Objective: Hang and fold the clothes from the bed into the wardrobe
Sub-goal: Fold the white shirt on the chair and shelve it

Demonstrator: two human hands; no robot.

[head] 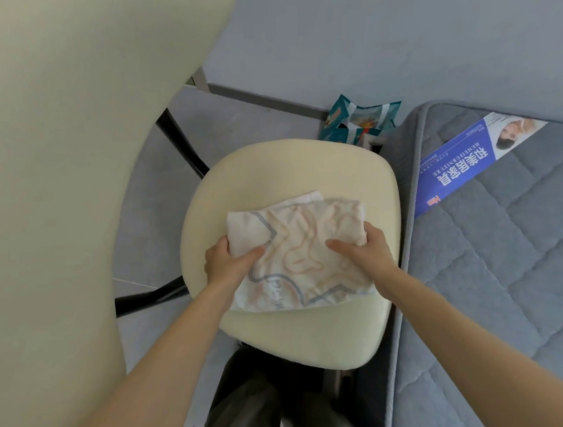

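Gripping the folded garment (301,254) at both sides, left hand (226,264) and right hand (369,254) showed thumbs on top, fingers hidden beneath; the soft, wavy-printed cloth lay on the smooth cream chair seat (288,168); a quilted grey mattress (501,252) lay right of the seat; a teal bag (360,119) stood beyond the seat, half hidden.

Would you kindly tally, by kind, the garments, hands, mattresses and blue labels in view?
Folded garment: 1
Hands: 2 (left hand, right hand)
Mattress: 1
Blue label: 1
Total: 5
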